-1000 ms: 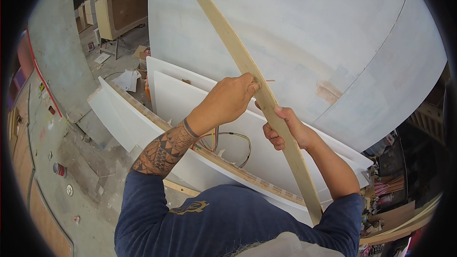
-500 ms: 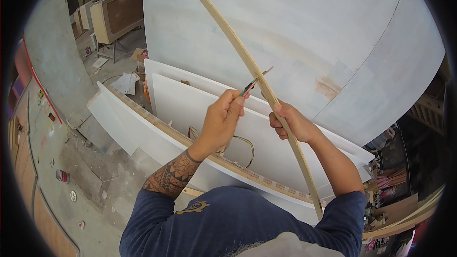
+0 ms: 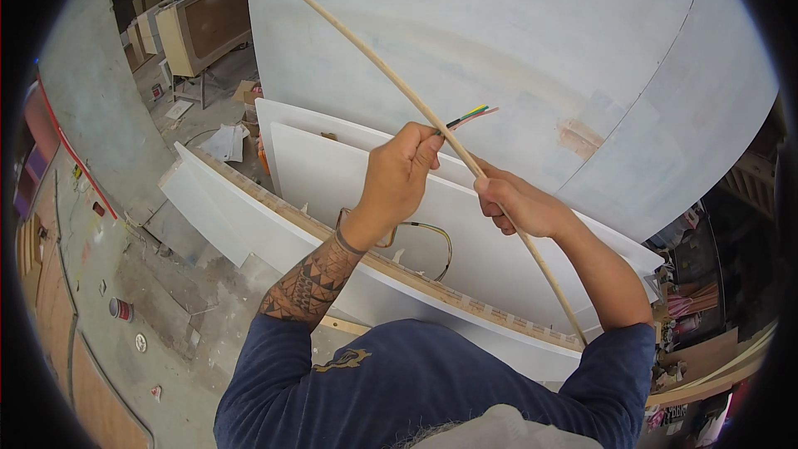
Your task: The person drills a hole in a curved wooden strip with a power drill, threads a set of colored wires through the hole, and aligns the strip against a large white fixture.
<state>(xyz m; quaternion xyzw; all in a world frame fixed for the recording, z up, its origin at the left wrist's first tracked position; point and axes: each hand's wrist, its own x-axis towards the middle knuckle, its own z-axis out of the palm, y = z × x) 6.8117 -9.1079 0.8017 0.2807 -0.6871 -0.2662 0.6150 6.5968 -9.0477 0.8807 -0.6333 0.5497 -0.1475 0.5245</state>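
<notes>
Big white boards (image 3: 332, 175) stand below a long, thin wood strip (image 3: 416, 101). The right hand (image 3: 525, 204) grips the strip. The left hand (image 3: 396, 176) pinches colored wires (image 3: 471, 115) that cross it. A small can (image 3: 121, 309) sits on the floor (image 3: 208, 357); I can't tell what's inside, and its label is too blurry.

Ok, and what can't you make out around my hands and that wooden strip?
All in the head view:
Wooden strip: its far end is cut off by the top edge.
Coloured wires: the pinched part is hidden by the left hand.
Right hand: its palm is hidden by the back of the hand.
Small can: its label is too small to read.
</notes>
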